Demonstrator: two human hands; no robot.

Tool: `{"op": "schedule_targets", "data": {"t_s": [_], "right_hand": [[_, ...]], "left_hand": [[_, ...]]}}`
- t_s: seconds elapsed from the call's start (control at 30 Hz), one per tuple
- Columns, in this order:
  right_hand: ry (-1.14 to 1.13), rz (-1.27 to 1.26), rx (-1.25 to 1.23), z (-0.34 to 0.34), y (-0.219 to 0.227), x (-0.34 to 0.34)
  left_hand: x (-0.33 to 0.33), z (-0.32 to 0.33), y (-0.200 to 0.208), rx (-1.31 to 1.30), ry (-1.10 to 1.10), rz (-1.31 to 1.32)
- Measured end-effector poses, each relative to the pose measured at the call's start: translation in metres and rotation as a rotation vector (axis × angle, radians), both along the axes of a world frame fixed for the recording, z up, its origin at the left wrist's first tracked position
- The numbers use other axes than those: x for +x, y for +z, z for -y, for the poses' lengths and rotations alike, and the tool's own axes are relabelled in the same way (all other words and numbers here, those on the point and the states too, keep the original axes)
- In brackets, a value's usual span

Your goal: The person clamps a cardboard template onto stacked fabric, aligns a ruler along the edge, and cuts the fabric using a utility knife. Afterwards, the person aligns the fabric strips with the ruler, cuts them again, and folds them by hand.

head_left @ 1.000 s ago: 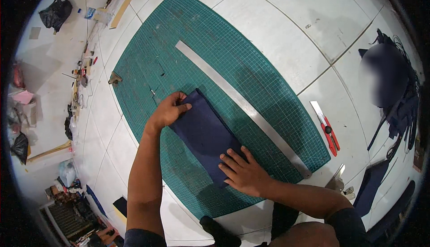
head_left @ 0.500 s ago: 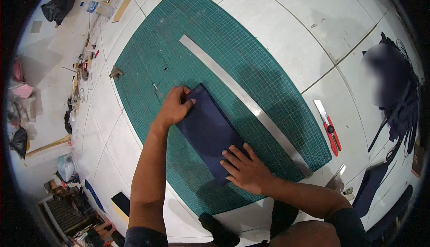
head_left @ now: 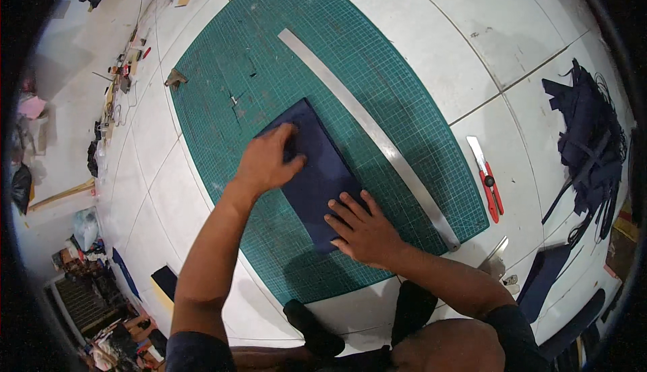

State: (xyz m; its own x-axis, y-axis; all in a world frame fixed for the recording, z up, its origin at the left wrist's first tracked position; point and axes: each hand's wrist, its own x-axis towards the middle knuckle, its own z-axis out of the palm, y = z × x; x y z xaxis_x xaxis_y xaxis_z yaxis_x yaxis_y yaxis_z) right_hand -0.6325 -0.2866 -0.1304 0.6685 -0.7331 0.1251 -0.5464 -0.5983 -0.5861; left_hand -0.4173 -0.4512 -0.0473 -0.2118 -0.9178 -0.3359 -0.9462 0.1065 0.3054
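A folded dark navy cloth [head_left: 317, 163] lies at a slant on the green cutting mat [head_left: 249, 35], its layers showing along the right edge. Over its left side is my left hand [head_left: 269, 160], fingers bent and thumb held apart, with nothing gripped in it; whether the fingertips touch the cloth is hard to tell. My right hand [head_left: 367, 230] rests flat on the near end of the cloth, fingers spread. To the right of the cloth a long steel ruler [head_left: 367, 129] runs diagonally across the mat.
Right of the mat, a red-handled cutter [head_left: 488, 183] lies on the white tiles. Farther right is a heap of navy cloth scraps [head_left: 593, 143], with a navy strip [head_left: 542, 277] nearer me. A small brownish object [head_left: 176, 79] sits at the mat's left edge. Tools and clutter line the left wall.
My left hand has let go of the cloth's far left corner and moved nearer over its surface. The right hand stays flat on the cloth. The whole view has shifted slightly.
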Motion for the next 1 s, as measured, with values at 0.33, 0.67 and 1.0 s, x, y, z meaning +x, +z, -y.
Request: {"op": "schedule_targets", "data": {"t_s": [0.33, 0.67, 1.0], "right_hand": [[0.001, 0.025, -0.013, -0.008, 0.001, -0.002], [-0.477, -0.056, 0.102, -0.032, 0.044, -0.120], [-0.631, -0.181, 0.197, -0.006, 0.037, -0.127]], "left_hand": [[-0.022, -0.038, -0.003, 0.183, -0.203, 0.376], [-0.017, -0.041, -0.011, 0.088, -0.186, 0.287], [-0.007, -0.050, -0.010, 0.091, -0.132, 0.266]]}}
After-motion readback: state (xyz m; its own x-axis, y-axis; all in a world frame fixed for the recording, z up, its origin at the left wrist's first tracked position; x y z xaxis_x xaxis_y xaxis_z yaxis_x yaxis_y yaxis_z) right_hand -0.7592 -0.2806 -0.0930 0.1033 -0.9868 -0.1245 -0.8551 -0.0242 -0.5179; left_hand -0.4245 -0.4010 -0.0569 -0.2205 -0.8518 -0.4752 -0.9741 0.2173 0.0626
